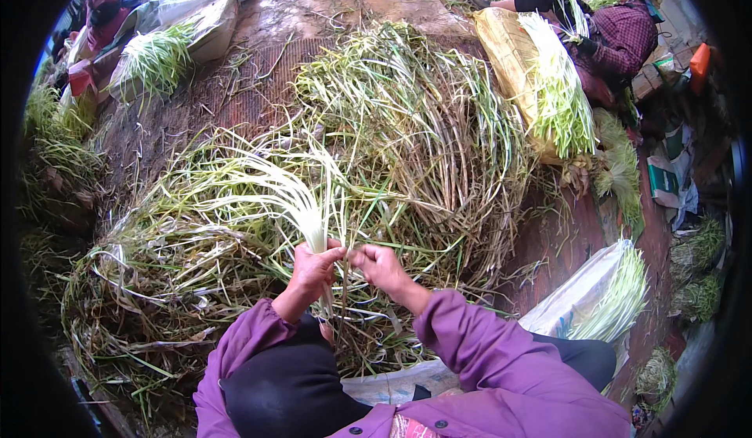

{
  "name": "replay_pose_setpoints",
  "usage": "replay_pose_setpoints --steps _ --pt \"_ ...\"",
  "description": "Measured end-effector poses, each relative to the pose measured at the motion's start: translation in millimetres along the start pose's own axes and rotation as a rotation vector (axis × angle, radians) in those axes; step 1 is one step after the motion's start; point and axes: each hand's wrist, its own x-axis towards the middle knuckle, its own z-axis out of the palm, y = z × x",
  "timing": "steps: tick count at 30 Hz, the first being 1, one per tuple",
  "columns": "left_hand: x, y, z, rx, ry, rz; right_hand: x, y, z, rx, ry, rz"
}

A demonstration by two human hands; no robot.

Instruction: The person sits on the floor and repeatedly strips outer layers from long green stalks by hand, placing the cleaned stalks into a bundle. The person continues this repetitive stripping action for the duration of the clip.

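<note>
A bunch of long pale green-white leafy stalks (pixel 311 223) fans out upward from my left hand (pixel 314 268), which is closed around its lower part. Close beside it on the right, the fingertips of my right hand (pixel 374 263) pinch a few thin stalks, which stand roughly upright between the hands. Just what the right fingertips grip is partly hidden by the fingers. Below and beyond both hands spreads a large heap of loose green and brown stalks (pixel 435 150), some dry and stringy.
At the right, pale stalks (pixel 623 297) lie on a white sack (pixel 576 285). Upper right, a seated person in a checked top (pixel 623 39) is beside a yellow-wrapped block (pixel 508 68) bearing more stalks. Another person (pixel 111 3) is at upper left, near a stalk-topped block (pixel 214 27).
</note>
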Motion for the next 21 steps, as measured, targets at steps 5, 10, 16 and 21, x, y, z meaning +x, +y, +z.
replay_pose_setpoints --steps 5,10,16,21 --pt "-5 6 -1 -0.031 -0.047 0.003 28 -4 1 0.329 -0.030 0.079" --pt "-9 12 -5 -0.115 -0.144 -0.090 25 -12 -1 0.582 -0.153 0.260" --pt "-12 18 -7 0.091 -0.080 0.020 27 -20 -3 0.297 -0.168 0.074" --pt "-10 25 -5 0.201 0.002 0.143 30 -13 3 0.037 -0.121 -0.086"
